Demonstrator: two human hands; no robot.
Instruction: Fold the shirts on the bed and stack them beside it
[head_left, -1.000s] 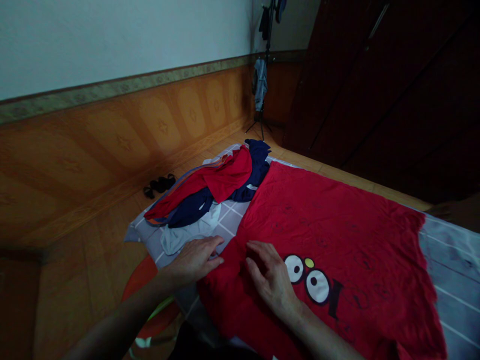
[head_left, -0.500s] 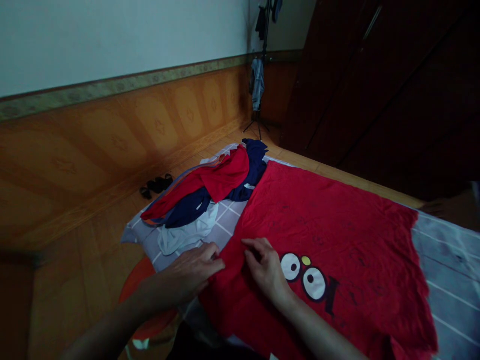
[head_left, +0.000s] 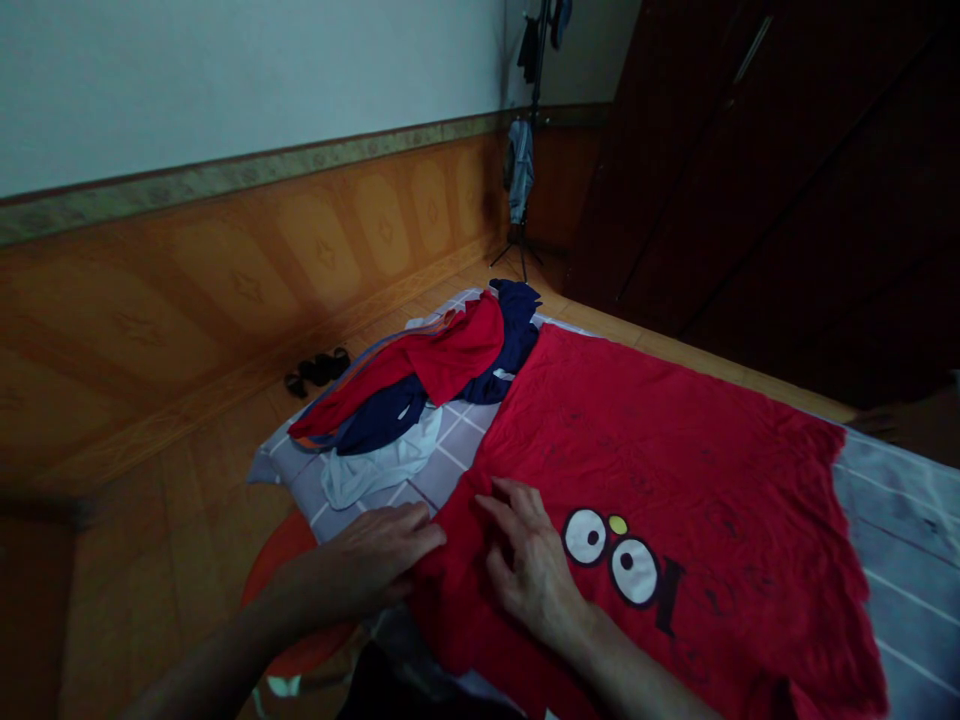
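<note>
The red shirt (head_left: 712, 450) lies spread on the bed (head_left: 911, 570) at about four o'clock in the view, and at its left edge the left hand (head_left: 386, 550) has its grip nearly closed, fingers bent and thumb side hidden, so whether it pinches any cloth cannot be told. At the left hand's three o'clock, the right hand (head_left: 536, 565) keeps a half-open grip over the shirt, fingers spread and curved, seemingly without a hold on the fabric; the printed eyes (head_left: 634, 572) sit at its three o'clock, and the pale cloth (head_left: 382, 468) at the left hand's twelve.
</note>
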